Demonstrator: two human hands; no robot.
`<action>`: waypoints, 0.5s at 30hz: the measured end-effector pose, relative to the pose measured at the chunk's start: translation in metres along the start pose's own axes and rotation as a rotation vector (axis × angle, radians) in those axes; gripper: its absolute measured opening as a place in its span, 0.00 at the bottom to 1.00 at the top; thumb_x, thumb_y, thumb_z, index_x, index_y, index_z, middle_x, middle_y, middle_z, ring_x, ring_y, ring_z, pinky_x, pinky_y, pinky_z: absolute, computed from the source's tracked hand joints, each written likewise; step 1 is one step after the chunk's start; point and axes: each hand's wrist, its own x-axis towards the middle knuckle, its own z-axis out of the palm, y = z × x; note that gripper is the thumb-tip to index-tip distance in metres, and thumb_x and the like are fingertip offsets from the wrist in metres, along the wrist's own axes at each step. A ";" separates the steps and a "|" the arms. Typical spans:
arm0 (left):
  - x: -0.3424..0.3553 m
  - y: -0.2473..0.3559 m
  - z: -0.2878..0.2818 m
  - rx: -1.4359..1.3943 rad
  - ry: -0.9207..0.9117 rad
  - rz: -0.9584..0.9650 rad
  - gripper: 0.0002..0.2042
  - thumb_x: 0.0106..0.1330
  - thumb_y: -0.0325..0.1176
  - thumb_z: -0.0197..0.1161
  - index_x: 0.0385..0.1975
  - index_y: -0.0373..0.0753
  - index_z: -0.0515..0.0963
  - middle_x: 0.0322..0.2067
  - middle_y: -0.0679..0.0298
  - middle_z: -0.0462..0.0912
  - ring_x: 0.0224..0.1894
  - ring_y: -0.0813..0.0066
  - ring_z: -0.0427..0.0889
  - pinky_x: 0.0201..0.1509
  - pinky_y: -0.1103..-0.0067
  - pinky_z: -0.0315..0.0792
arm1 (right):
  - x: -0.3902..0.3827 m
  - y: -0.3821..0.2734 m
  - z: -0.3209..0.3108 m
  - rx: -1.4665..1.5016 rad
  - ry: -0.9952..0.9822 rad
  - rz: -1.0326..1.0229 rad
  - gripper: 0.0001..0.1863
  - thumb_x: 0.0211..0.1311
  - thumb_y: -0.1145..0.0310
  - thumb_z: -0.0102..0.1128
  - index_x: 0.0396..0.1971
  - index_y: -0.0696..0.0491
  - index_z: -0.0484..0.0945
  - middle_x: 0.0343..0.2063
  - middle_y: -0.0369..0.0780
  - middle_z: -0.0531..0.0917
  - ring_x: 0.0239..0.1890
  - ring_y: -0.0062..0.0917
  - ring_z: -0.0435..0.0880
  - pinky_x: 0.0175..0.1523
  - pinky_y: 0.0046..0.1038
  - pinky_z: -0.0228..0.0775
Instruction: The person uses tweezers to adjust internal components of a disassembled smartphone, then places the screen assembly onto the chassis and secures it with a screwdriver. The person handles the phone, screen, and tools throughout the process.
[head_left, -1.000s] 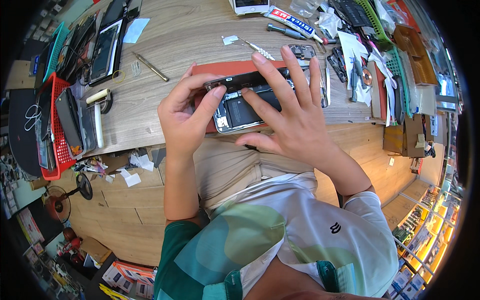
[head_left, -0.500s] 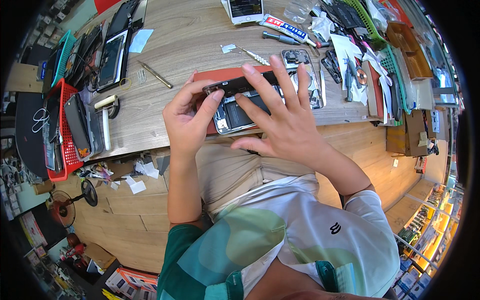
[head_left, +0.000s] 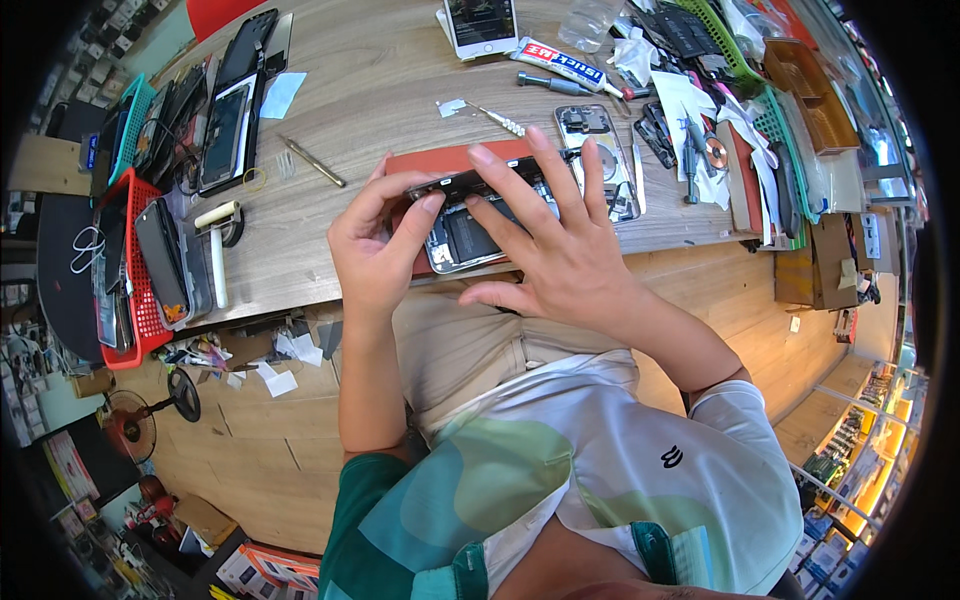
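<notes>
An opened smartphone body (head_left: 447, 257) with a dark battery lies at the near edge of a reddish-brown mat (head_left: 430, 160). Above its far side, a dark phone screen panel (head_left: 455, 186) stands tilted up on edge. My left hand (head_left: 372, 235) pinches the panel's left end between thumb and fingers. Spread over the phone's right part is my right hand (head_left: 570, 255), its fingers stretched out. Its index fingertip reaches into the gap between panel and body; whether it presses on anything is hidden. The right end of the phone is mostly covered by these fingers.
Right of the mat lies another opened phone housing (head_left: 598, 150). Beyond are a precision screwdriver (head_left: 497, 120), a glue tube (head_left: 565, 66) and a white phone (head_left: 480, 28). A metal pen-like tool (head_left: 312, 161), a white-handled roller (head_left: 218, 255) and a red basket (head_left: 148, 310) stand left.
The screen panel shows as a narrower strip, its tilt slightly changed. My right fingers have shifted a little over the phone; my left hand keeps its pinch. The whole view has moved slightly.
</notes>
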 end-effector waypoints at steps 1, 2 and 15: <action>0.000 0.000 0.000 0.005 -0.003 0.007 0.12 0.72 0.19 0.71 0.53 0.29 0.85 0.46 0.59 0.91 0.49 0.78 0.88 0.61 0.78 0.79 | -0.003 0.000 -0.002 -0.025 -0.017 0.012 0.41 0.60 0.28 0.66 0.56 0.52 0.87 0.81 0.41 0.65 0.85 0.54 0.52 0.82 0.70 0.36; 0.001 0.003 0.001 -0.032 0.011 -0.029 0.12 0.72 0.19 0.71 0.53 0.29 0.85 0.46 0.59 0.91 0.49 0.78 0.88 0.62 0.78 0.78 | -0.005 0.000 -0.003 -0.049 -0.035 0.024 0.43 0.62 0.26 0.64 0.60 0.50 0.86 0.80 0.42 0.67 0.85 0.56 0.53 0.83 0.70 0.33; 0.000 0.002 0.000 0.005 0.003 -0.050 0.11 0.71 0.19 0.71 0.52 0.29 0.85 0.45 0.58 0.92 0.50 0.76 0.88 0.74 0.71 0.72 | -0.006 0.005 -0.001 0.037 0.100 0.075 0.38 0.60 0.28 0.66 0.49 0.51 0.88 0.81 0.42 0.67 0.85 0.53 0.54 0.83 0.70 0.33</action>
